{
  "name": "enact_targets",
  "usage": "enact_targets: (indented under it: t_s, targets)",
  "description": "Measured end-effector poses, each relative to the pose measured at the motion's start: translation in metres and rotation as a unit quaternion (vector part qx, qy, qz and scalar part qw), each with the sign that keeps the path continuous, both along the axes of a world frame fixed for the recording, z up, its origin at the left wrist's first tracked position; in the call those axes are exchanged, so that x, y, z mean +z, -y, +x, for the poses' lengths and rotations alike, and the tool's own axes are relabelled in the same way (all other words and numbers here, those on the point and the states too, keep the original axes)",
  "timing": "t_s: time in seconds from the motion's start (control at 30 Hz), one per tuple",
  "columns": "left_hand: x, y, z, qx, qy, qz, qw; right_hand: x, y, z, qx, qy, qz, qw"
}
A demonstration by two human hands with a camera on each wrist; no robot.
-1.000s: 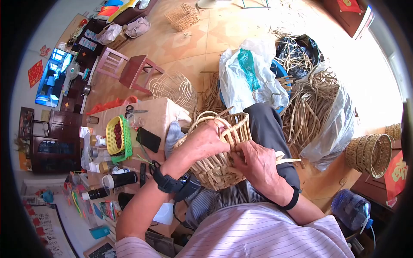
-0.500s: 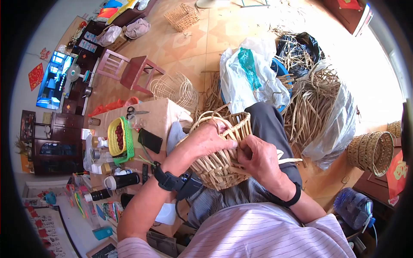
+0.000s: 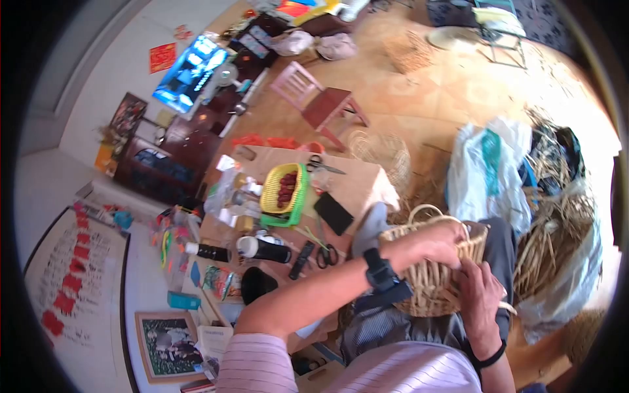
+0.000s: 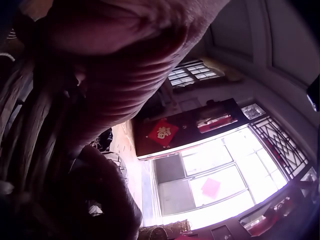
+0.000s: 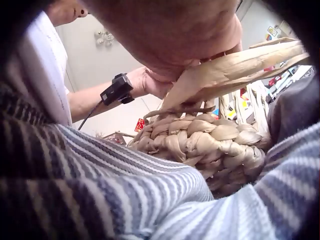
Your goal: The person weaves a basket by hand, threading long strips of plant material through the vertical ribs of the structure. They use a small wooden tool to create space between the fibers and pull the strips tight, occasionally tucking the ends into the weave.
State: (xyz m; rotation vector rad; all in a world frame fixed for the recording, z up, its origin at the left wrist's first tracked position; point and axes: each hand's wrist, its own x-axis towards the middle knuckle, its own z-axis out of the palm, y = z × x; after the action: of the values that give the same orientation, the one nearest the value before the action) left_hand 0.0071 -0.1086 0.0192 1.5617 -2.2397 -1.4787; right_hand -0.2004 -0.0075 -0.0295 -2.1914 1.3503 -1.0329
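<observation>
A woven basket (image 3: 426, 278) with a looped handle rests on the lap. Reaching over its rim, the left hand (image 3: 436, 243) grips the upper wall, its fingertips partly hidden. The right hand (image 3: 479, 298) has its fingers bent and pinches at the basket's right side, close to the left thumb. In the right wrist view, a pale flat strip (image 5: 230, 72) runs out from beneath the right hand (image 5: 175, 30), above the basket's braided band (image 5: 200, 140). Dark upright strands (image 4: 30, 125) stand beside the left hand (image 4: 125, 65) in the left wrist view.
The table (image 3: 363, 180) at the left holds a yellow basket (image 3: 275, 190) of dark red fruit, a phone (image 3: 333, 213), scissors (image 3: 324, 165) and bottles. Dried strands (image 3: 547, 242) and plastic bags (image 3: 488, 173) lie on the floor at the right. A chair (image 3: 327, 108) stands beyond the table.
The head view has turned, so the scene sits farther right and tilted, with more wall and table showing. Both hands remain at the basket; the right fingers have shifted slightly along its side.
</observation>
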Motion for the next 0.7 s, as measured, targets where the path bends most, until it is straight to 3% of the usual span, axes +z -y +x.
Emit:
enact_targets:
  t_s: [0.03,0.17,0.3,0.43,0.7]
  targets:
    - [-0.001,-0.002,-0.001,0.042,-0.015,0.051,0.998,-0.003,0.001,0.001,0.0,0.008,-0.004,1.0]
    - [-0.004,-0.001,-0.004,0.043,-0.016,0.044,0.998,-0.01,0.001,0.007,-0.021,0.044,0.008,0.999]
    - [0.002,0.002,-0.007,0.026,0.021,0.065,0.997,-0.007,0.0,0.004,-0.02,-0.003,-0.019,1.0]
    - [-0.007,0.0,-0.006,0.034,-0.004,0.036,0.999,-0.004,-0.002,0.0,-0.005,-0.051,-0.017,0.999]
    - [-0.006,-0.006,-0.011,0.028,0.045,-0.034,0.998,-0.004,0.007,0.004,0.002,-0.047,-0.005,0.999]
